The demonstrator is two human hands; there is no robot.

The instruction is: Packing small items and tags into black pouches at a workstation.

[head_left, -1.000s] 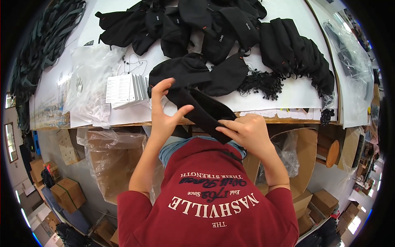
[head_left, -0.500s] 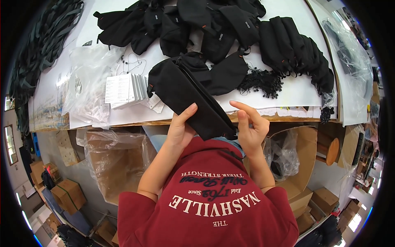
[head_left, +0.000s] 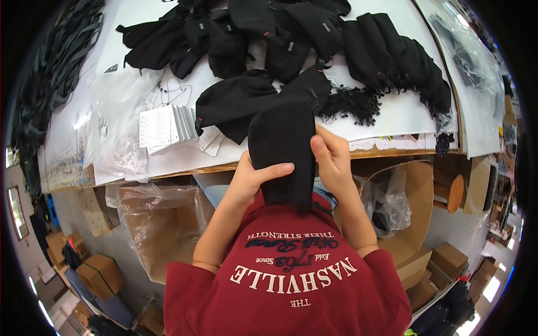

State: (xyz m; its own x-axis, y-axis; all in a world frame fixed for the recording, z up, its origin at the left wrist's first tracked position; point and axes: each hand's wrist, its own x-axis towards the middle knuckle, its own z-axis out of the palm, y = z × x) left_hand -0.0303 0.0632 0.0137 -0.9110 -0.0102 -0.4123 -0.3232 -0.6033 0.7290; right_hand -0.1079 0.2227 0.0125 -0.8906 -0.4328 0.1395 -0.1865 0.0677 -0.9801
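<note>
A black fabric pouch (head_left: 283,145) is held upright in front of my body, over the table's front edge. My left hand (head_left: 255,176) grips its left side low down, with the thumb laid across the near face. At the pouch's right edge, my right hand (head_left: 333,159) closes with thumb and fingers on the fabric; the fingertips are partly hidden. Right behind it on the table lies another black pouch (head_left: 230,103), with small loops showing near its left end.
Many black pouches (head_left: 291,42) cover the far table, with a row of them (head_left: 392,59) at right. Black cords (head_left: 353,106) lie in a tangle. White cards (head_left: 159,127) stand stacked beside clear plastic bags (head_left: 115,123). Cardboard boxes (head_left: 162,215) sit below the table edge.
The pouch has turned from a slant to nearly upright, its opening no longer facing up. My right hand has moved up and in, from beside the pouch onto its right edge.
</note>
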